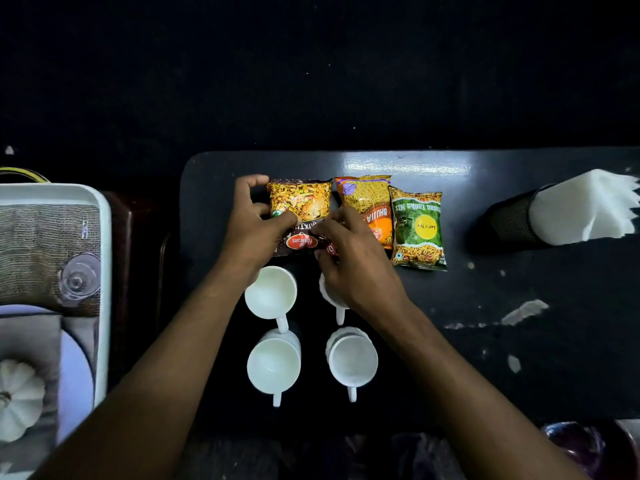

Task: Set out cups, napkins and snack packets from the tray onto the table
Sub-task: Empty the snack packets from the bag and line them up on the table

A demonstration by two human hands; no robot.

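- Four white cups (273,367) are sitting low in the middle of the frame, in two rows on the dark table (519,358).
- Both hands are pinching the brown snack packet (300,209) just above the cups: the left hand (251,230) is gripping its left edge, the right hand (353,265) its lower right corner.
- An orange packet (367,202) and a green packet (419,230) are lying to its right.
- Napkins (581,209) are standing in a dark holder (509,220) at the right edge.
- The tray (104,271) is sitting at the left edge.
- A wrist could be bumping a cup over, I think.

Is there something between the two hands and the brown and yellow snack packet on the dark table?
No. The left hand and right hand are both already on the brown and yellow snack packet.
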